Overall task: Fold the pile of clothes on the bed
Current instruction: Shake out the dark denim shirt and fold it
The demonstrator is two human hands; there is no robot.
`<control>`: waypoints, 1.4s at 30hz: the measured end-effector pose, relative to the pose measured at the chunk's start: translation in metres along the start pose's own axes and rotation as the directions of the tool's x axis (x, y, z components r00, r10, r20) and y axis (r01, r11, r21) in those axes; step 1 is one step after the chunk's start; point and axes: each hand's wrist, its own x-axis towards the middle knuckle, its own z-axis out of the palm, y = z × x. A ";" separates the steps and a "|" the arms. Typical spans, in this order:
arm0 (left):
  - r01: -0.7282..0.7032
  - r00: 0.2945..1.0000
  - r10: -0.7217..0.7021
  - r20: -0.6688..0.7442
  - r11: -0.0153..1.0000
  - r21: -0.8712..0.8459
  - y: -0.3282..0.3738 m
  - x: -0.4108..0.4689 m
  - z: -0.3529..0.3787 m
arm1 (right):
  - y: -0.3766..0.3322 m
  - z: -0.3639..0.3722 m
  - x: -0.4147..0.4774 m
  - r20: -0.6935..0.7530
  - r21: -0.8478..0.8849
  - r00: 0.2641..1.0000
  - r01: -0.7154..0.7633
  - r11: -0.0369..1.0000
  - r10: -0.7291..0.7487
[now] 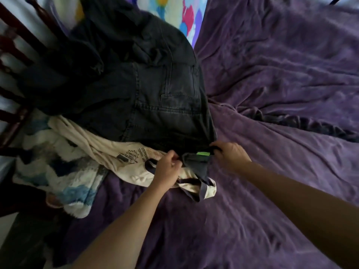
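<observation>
Left grip [168, 164], right grip [229, 155] pinch dark garment [195, 162] crosswise.

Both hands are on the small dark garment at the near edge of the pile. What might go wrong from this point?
1. The left hand and right hand pinch the dark garment, whose far edge seems to lie under the black jeans. Pulling it may drag the jeans off the pile.
2. The cream shirt lies bunched directly under the garment, so it may come along or get tangled with it.
</observation>
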 end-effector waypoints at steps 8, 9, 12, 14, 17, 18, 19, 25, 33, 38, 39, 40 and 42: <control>-0.201 0.952 0.161 -0.262 0.970 -0.134 0.138 -0.049 -0.075 | -0.052 -0.115 -0.072 -0.044 0.301 0.985 0.173 0.938 -0.168; -0.251 0.936 0.211 -0.282 0.962 -0.111 0.158 -0.060 -0.085 | -0.060 -0.130 -0.083 -0.072 0.326 0.979 0.204 0.923 -0.191; -0.364 0.893 0.356 -0.276 0.931 0.022 0.209 -0.108 -0.114 | -0.085 -0.174 -0.122 -0.159 0.426 0.950 0.311 0.850 -0.268; -0.395 0.877 0.419 -0.235 0.907 0.146 0.234 -0.152 -0.130 | -0.100 -0.200 -0.154 -0.207 0.480 0.920 0.391 0.785 -0.333; -0.435 0.829 0.525 -0.192 0.822 0.368 0.262 -0.214 -0.147 | -0.118 -0.235 -0.197 -0.287 0.485 0.860 0.511 0.710 -0.422; -0.449 0.805 0.568 -0.170 0.772 0.451 0.267 -0.230 -0.151 | -0.121 -0.245 -0.210 -0.318 0.471 0.839 0.544 0.695 -0.441; -0.456 0.788 0.599 -0.142 0.723 0.519 0.271 -0.244 -0.155 | -0.123 -0.255 -0.222 -0.353 0.459 0.818 0.574 0.678 -0.454; -0.252 0.623 0.654 -0.430 0.687 0.681 0.271 -0.292 -0.178 | -0.118 -0.298 -0.274 -0.485 0.505 0.755 0.654 0.563 -0.442; -0.332 0.502 0.531 -0.683 0.847 0.415 0.355 -0.340 -0.206 | -0.122 -0.340 -0.323 -0.536 0.760 0.801 0.595 0.260 -0.265; -0.596 0.595 0.473 -0.650 0.802 0.039 0.445 -0.372 -0.208 | -0.119 -0.374 -0.359 -0.353 0.876 0.836 0.453 0.167 -0.420; -0.620 0.616 0.478 -0.626 0.784 -0.012 0.457 -0.377 -0.208 | -0.114 -0.380 -0.364 -0.268 0.894 0.827 0.405 0.193 -0.494; -0.635 0.640 0.487 -0.595 0.771 -0.052 0.466 -0.382 -0.208 | -0.109 -0.382 -0.367 -0.194 0.905 0.819 0.363 0.224 -0.540; -0.644 0.678 0.529 -0.510 0.762 -0.066 0.479 -0.386 -0.207 | -0.104 -0.379 -0.370 -0.097 0.916 0.810 0.300 0.267 -0.578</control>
